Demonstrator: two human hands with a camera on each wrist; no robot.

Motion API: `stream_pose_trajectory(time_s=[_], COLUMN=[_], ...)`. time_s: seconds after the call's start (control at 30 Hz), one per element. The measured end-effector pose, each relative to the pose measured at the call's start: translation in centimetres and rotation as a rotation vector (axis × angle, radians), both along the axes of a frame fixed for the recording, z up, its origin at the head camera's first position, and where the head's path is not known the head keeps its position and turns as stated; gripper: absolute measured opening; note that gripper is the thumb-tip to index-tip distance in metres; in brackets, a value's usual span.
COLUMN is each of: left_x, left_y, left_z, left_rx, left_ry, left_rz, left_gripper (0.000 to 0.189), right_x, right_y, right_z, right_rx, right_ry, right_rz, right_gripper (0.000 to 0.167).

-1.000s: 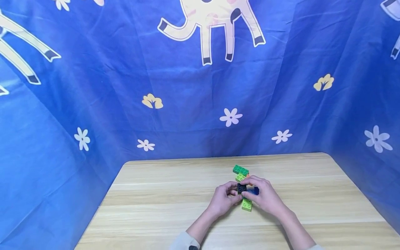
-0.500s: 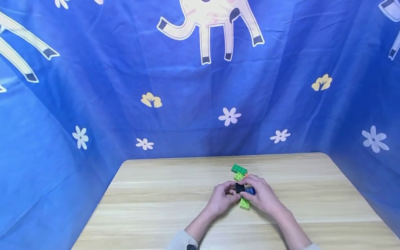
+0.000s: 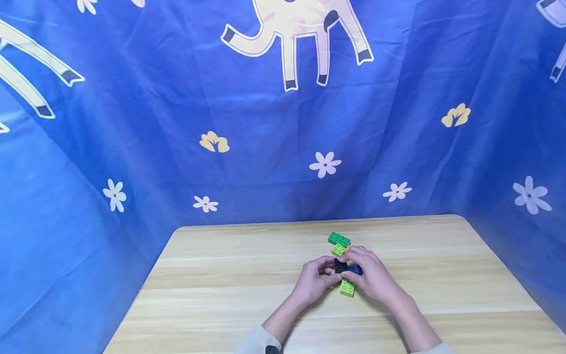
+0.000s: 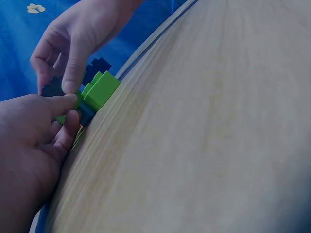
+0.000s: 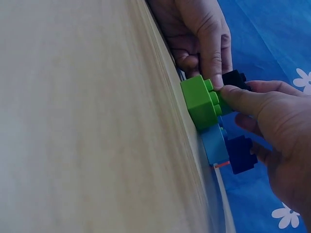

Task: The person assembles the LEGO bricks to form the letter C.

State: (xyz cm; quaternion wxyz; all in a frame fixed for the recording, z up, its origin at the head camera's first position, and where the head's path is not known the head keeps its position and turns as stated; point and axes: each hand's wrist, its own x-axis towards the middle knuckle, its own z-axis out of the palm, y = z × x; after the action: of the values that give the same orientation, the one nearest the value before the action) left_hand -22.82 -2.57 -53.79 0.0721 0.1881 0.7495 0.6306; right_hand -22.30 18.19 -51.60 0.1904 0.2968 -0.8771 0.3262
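A black toy brick point(image 3: 340, 266) tops a joined cluster of bricks, and my right hand point(image 3: 373, 276) pinches it between thumb and fingers. From the left, my left hand point(image 3: 312, 281) grips the cluster just under the black brick, thumb in front. A lime green brick point(image 3: 347, 288) juts out at the front. Beside the black brick sits a dark blue brick point(image 5: 241, 153), partly behind my right fingers in the head view. Low in the right wrist view, a light blue brick point(image 5: 214, 144) lies under the others. My fingers hide the cluster's middle.
Behind the cluster are another lime green brick point(image 3: 338, 250), a dark green brick point(image 3: 339, 239) and a bit of orange point(image 3: 349, 248); whether they join it I cannot tell. The wooden table point(image 3: 230, 275) ends at a blue printed curtain point(image 3: 265, 147).
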Motion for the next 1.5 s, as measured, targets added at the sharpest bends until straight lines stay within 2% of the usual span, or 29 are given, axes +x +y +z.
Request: stream_pose_trajectory(time_s=[0.2, 0.33, 0.53, 0.8, 1.0, 1.2, 1.33, 1.5], left_x=[0.1, 0.2, 0.1, 0.0, -0.2, -0.5, -0.5, -0.3], left_y=[0.1, 0.0, -0.3, -0.1, 0.1, 0.1, -0.1, 0.0], left_z=[-0.1, -0.2, -0.4, -0.2, -0.3, -0.1, 0.0, 0.2], left_rx=[0.008, 0.000, -0.036, -0.009, 0.007, 0.040, 0.067, 0.068], left_ry=[0.014, 0.013, 0.031, -0.004, -0.006, -0.052, -0.081, -0.074], left_rz=[-0.003, -0.003, 0.023, -0.002, 0.018, 0.055, 0.071, 0.083], left_gripper=[0.037, 0.036, 0.035, 0.037, 0.039, 0.040, 0.040, 0.041], right_x=[-0.1, -0.2, -0.3, -0.3, -0.7, -0.9, -1.2, -1.5], right_y=[0.2, 0.3, 0.3, 1.1, 2.6, 3.7, 4.1, 4.6], right_z=[0.0, -0.4, -0.9, -0.7, -0.4, -0.4, -1.0, -2.0], right_rx=[0.008, -0.030, -0.127, -0.182, -0.315, -0.331, -0.376, -0.461], right_ry=[-0.018, -0.024, -0.153, -0.249, -0.260, -0.232, -0.246, -0.278], right_rz=[0.004, 0.015, 0.048, 0.030, -0.022, -0.122, -0.158, -0.214], right_gripper=[0.034, 0.037, 0.038, 0.043, 0.039, 0.031, 0.028, 0.025])
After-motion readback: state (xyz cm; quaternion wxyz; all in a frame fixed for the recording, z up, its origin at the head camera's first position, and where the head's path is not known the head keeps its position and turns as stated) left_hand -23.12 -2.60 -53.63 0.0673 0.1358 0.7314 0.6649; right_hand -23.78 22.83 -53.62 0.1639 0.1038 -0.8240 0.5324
